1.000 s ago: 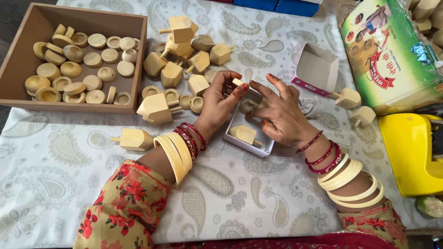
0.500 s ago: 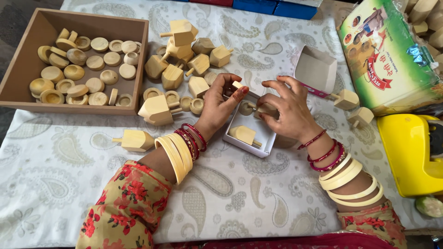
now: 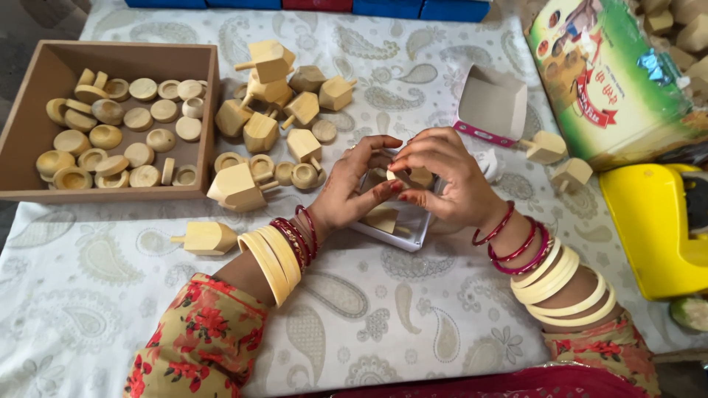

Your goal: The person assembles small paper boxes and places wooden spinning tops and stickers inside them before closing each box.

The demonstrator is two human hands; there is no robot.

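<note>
My left hand and my right hand meet over a small white open box in the middle of the cloth. Both pinch small pale wooden pieces above the box, fingertips touching. Another wooden piece lies inside the box, partly hidden by my left hand. Both wrists carry red and cream bangles.
A brown wooden tray of round wooden caps sits at the left. Loose wooden spinning tops lie heaped beside it, one top near my left forearm. An open white carton, a green printed bag and a yellow object stand at the right.
My hands have drawn closer together over the white box, and my right fingers have closed onto the small wooden piece.
</note>
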